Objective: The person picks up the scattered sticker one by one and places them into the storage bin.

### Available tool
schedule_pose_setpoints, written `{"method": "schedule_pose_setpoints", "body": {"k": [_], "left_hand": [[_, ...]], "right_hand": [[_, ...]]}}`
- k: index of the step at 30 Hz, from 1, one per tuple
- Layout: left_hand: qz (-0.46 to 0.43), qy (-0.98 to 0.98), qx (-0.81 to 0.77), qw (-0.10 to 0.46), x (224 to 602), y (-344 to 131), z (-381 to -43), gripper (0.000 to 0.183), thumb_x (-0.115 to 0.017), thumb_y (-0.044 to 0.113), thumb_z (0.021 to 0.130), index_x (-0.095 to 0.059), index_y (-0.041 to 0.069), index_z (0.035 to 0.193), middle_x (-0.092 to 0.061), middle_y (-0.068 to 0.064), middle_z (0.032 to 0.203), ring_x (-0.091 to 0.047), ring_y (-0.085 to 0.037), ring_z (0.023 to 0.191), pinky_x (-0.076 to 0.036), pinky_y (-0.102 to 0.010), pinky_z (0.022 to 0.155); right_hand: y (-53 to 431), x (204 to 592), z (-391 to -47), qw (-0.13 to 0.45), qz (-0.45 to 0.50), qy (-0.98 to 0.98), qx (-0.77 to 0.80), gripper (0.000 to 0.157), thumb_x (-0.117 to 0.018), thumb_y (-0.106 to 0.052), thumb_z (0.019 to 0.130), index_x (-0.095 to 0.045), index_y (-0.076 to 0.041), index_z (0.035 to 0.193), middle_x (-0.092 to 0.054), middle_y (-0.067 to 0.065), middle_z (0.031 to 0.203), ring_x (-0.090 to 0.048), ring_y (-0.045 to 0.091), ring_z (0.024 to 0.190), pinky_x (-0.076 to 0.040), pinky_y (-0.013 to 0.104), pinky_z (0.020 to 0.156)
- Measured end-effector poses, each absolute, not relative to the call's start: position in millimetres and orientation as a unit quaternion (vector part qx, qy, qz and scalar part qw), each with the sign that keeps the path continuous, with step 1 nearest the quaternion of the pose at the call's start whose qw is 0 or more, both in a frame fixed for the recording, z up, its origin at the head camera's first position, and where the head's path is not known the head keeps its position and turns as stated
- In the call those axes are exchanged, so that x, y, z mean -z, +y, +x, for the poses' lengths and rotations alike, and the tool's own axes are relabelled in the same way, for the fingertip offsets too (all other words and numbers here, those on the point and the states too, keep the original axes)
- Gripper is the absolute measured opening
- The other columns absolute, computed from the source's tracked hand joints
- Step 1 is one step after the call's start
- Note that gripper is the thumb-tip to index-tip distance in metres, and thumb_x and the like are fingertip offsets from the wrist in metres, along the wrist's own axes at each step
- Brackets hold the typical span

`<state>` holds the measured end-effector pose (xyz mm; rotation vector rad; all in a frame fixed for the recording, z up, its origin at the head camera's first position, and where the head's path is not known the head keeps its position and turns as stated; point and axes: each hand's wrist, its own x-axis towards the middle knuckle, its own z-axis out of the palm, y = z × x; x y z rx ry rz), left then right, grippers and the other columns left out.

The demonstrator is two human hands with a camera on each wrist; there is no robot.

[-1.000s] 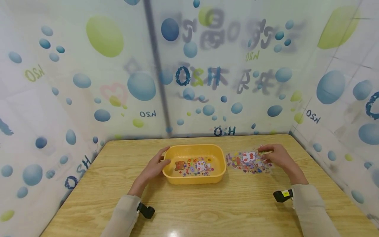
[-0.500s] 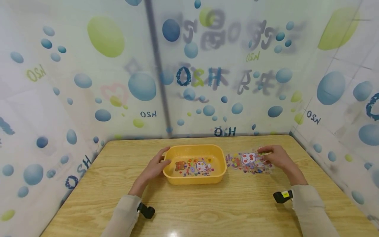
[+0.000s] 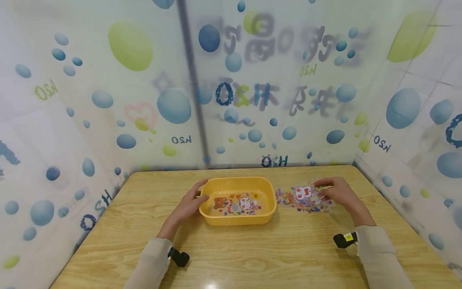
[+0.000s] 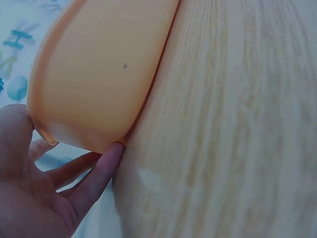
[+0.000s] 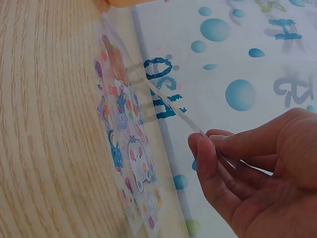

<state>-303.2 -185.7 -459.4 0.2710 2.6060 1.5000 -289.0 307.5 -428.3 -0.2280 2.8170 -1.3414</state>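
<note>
Looking at a wood-grain worktop (image 3: 238, 257) with a shallow yellow tray (image 3: 236, 220) on it, upright, around mid-width and nearer the far edge. Note the left grip (image 3: 189, 202), a bare hand, holding the tray's left end: thumb over the rim, fingers on the outer wall. Can see pretty much the same from the left wrist, with a fingertip right down by the tray's bottom edge.

Inside the tray, see a sheet of cartoon stickers (image 3: 245, 203) lying on the bottom, brown bear on the left and a white cartoon animal beside it. Just right of the tray, spot a see-through sticker sheet (image 3: 303, 192), super busy print, white character with a red bow near the middle. Can't tell about contact between that and the tray.

Now check the right grip (image 3: 339, 192), also bare: narrow, pinching the sticker sheet's thin clear edge between thumb and fingertip. From the right wrist, see that edge slanting up to the fingers, printed part low by the wood. Can't make out the number of layers.

Also got 2 pale sleeves (image 3: 148, 261), 2 small black wrist devices (image 3: 179, 257), and pale wall sheeting (image 3: 317, 132) all around with blue and green bubbles plus H2O lettering.
</note>
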Motion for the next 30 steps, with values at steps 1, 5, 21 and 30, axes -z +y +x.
{"method": "schedule_pose_setpoints", "body": {"k": [1, 5, 21, 30], "left_hand": [[0.09, 0.862, -0.496, 0.058, 461.6, -186.0, -304.5, 0.058, -0.054, 0.028, 0.098, -0.03, 0.027, 0.151, -0.045, -0.021, 0.142, -0.049, -0.037, 0.124, -0.055, -0.04, 0.082], [0.087, 0.858, -0.502, 0.06, 465.5, -186.3, -306.6, 0.057, -0.054, 0.03, 0.098, -0.03, 0.032, 0.15, -0.047, -0.018, 0.139, -0.052, -0.034, 0.12, -0.055, -0.037, 0.079], [0.075, 0.856, -0.507, 0.062, 464.8, -187.8, -305.1, 0.055, -0.054, 0.03, 0.097, -0.032, 0.038, 0.147, -0.05, -0.015, 0.136, -0.054, -0.031, 0.115, -0.055, -0.035, 0.079], [0.08, 0.853, -0.511, 0.065, 465.7, -186.8, -306.6, 0.057, -0.054, 0.028, 0.098, -0.03, 0.034, 0.149, -0.051, -0.018, 0.133, -0.057, -0.03, 0.109, -0.056, -0.034, 0.074]], "right_hand": [[307.7, 428.2, -288.8, 0.007, -0.072, 0.901, 0.429, 0.034, -0.05, 0.0, 0.093, -0.057, 0.011, 0.124, -0.046, 0.034, 0.136, -0.061, 0.028, 0.096, -0.056, 0.032, 0.072], [308.2, 427.5, -287.7, 0.01, -0.071, 0.899, 0.432, 0.035, -0.052, 0.0, 0.092, -0.057, 0.011, 0.125, -0.048, 0.034, 0.135, -0.063, 0.025, 0.093, -0.056, 0.033, 0.071], [311.0, 410.1, -284.0, -0.021, -0.078, 0.892, 0.444, 0.037, -0.055, -0.004, 0.094, -0.054, 0.01, 0.129, -0.054, 0.031, 0.13, -0.066, 0.022, 0.091, -0.058, 0.033, 0.074], [311.6, 397.8, -276.1, -0.038, -0.096, 0.885, 0.454, 0.039, -0.057, -0.006, 0.094, -0.054, 0.01, 0.129, -0.055, 0.031, 0.128, -0.064, 0.0, 0.082, -0.057, 0.029, 0.072]]}}
